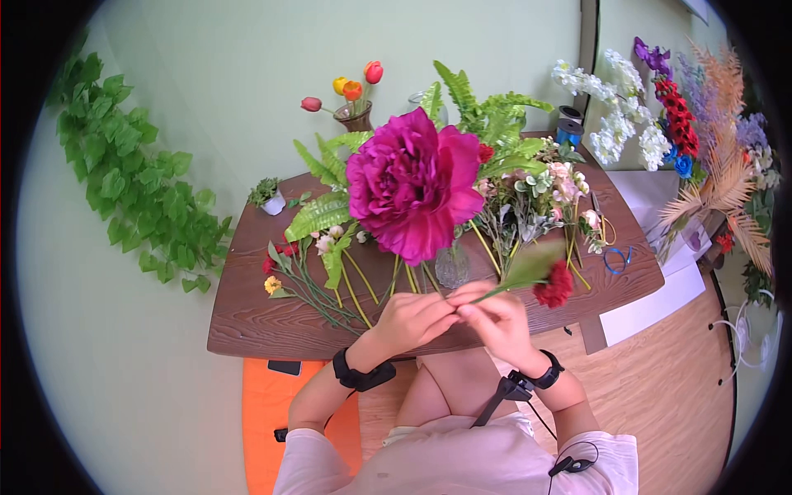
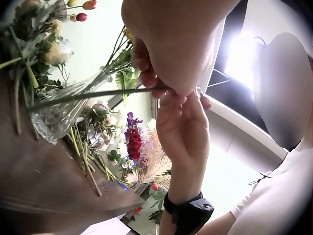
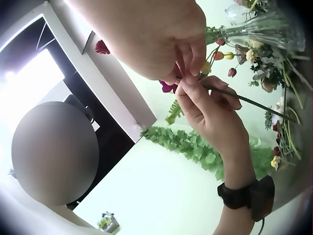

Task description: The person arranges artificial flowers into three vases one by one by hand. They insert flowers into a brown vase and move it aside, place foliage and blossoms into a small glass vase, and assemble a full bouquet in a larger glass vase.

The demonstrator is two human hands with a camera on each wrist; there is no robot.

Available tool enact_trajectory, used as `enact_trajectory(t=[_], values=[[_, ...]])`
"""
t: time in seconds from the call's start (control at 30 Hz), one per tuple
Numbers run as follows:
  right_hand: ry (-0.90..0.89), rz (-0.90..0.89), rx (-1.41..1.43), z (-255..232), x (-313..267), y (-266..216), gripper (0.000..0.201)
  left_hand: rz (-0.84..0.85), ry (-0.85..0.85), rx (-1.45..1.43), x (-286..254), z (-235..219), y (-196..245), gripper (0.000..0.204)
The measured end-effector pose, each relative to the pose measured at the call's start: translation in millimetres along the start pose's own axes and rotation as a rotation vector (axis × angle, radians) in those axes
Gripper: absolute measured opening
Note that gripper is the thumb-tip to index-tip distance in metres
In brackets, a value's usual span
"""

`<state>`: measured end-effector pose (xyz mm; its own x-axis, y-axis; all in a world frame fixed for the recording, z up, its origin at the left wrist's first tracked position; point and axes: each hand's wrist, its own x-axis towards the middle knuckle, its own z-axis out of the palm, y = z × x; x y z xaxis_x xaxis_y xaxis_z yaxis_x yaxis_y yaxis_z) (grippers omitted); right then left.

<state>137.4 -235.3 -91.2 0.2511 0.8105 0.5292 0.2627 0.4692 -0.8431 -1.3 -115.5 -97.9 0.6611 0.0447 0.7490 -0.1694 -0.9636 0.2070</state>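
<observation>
In the head view, both hands meet just over the table's front edge. The right hand [image 1: 499,320] pinches the green stem [image 3: 259,105] of a red carnation [image 1: 554,285], whose flower leans out to the right with a blurred green leaf [image 1: 532,264] beside it. Fingertips of the left hand [image 1: 417,318] pinch the same stem, close against the right fingers. From there the stem's lower part runs toward the table in both wrist views. Behind the hands, a large magenta peony [image 1: 412,186] and green ferns [image 1: 318,216] rise around a clear glass vase [image 1: 452,268].
Cut stems with small red and yellow flowers [image 1: 272,285] lie on the brown table [image 1: 247,318] at left. Pink and white flowers [image 1: 565,181] lie at right, near a blue wire coil [image 1: 617,261]. A brown vase of tulips [image 1: 355,117] and a small potted plant [image 1: 268,196] stand behind.
</observation>
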Motion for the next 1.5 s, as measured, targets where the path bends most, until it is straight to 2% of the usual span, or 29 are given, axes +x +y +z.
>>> enact_trajectory(t=[0.07, 0.1, 0.17, 0.2, 0.27, 0.3, 0.37, 0.4, 0.43, 0.5, 0.57, 0.63, 0.7, 0.73, 0.8, 0.83, 1.0, 1.03, 1.1, 1.23, 1.3, 1.33, 1.4, 1.43, 1.5], values=[[0.145, 0.128, 0.043, -14, 5, -11, 0.015, -0.116, -0.037, -0.043, 12, 4, -6, 0.011], [0.237, 0.103, 0.050, -22, 7, -7, 0.019, -0.112, -0.043, -0.050, 15, 6, -12, 0.011], [0.413, 0.033, 0.094, -38, 17, -10, 0.021, -0.634, -0.072, 0.039, 18, 11, -25, 0.017], [0.479, -0.030, 0.111, -46, 23, -9, 0.021, -0.630, -0.079, 0.037, 20, 15, -35, 0.017], [0.580, -0.134, 0.168, -58, 37, -7, 0.023, -0.573, 0.166, -0.072, 19, 27, -63, 0.026], [0.610, -0.139, 0.178, -61, 44, -9, 0.023, -0.569, 0.161, -0.072, 12, 32, -81, 0.026], [0.626, -0.199, 0.171, -66, 59, -9, 0.021, -0.537, -0.022, -0.138, -5, 38, -119, 0.040], [0.630, -0.201, 0.172, -66, 65, -11, 0.021, -0.443, -0.022, -0.074, -6, 38, -127, 0.047], [0.608, -0.194, 0.158, -64, 70, -15, 0.020, -0.441, -0.026, -0.073, -7, 39, -133, 0.047], [0.587, -0.187, 0.146, -59, 80, -17, 0.018, -0.391, -0.023, 0.010, 0, 38, -137, 0.047], [0.490, -0.149, 0.133, -53, 88, -17, 0.016, -0.341, -0.018, 0.093, 6, 37, -141, 0.048], [0.489, -0.199, 0.197, -48, 94, -12, 0.016, -0.313, -0.015, 0.136, 9, 38, -143, 0.048], [0.426, -0.190, 0.038, -46, 97, -8, 0.016, -0.348, 0.105, -0.069, 7, 41, -146, 0.045], [0.437, -0.225, -0.011, -45, 99, -5, 0.015, -0.349, 0.105, -0.069, 5, 41, -149, 0.045], [0.433, -0.252, -0.029, -44, 100, -6, 0.014, -0.507, -0.076, -0.158, -1, 40, -154, 0.048], [0.430, -0.281, -0.048, -44, 101, -7, 0.013, -0.508, -0.075, -0.158, -4, 41, -157, 0.048], [0.446, -0.317, -0.076, -46, 100, -15, 0.012, -0.526, 0.049, -0.510, -6, 44, -157, 0.049], [0.446, -0.304, -0.080, -46, 100, -16, 0.012, -0.526, 0.048, -0.512, -5, 46, -155, 0.049], [0.420, -0.314, -0.115, -43, 103, -9, 0.011, -0.439, 0.132, -0.301, 2, 45, -147, 0.042], [0.351, -0.290, -0.225, -37, 107, 9, 0.009, -0.420, 0.128, -0.295, 2, 48, -148, 0.044], [0.356, -0.264, -0.225, -32, 108, 17, 0.009, -0.398, 0.188, -0.467, 4, 51, -147, 0.046], [0.309, -0.238, -0.318, -30, 109, 23, 0.009, -0.396, 0.187, -0.466, 2, 51, -147, 0.046], [0.250, -0.219, -0.444, -29, 108, 36, 0.010, -0.526, 0.266, -0.963, -8, 56, -155, 0.048], [0.251, -0.222, -0.443, -28, 106, 43, 0.010, -0.523, 0.266, -0.961, -12, 59, -162, 0.048], [0.297, -0.178, -0.532, -24, 103, 48, 0.010, -0.284, 0.129, -0.099, -13, 59, -169, 0.044]])
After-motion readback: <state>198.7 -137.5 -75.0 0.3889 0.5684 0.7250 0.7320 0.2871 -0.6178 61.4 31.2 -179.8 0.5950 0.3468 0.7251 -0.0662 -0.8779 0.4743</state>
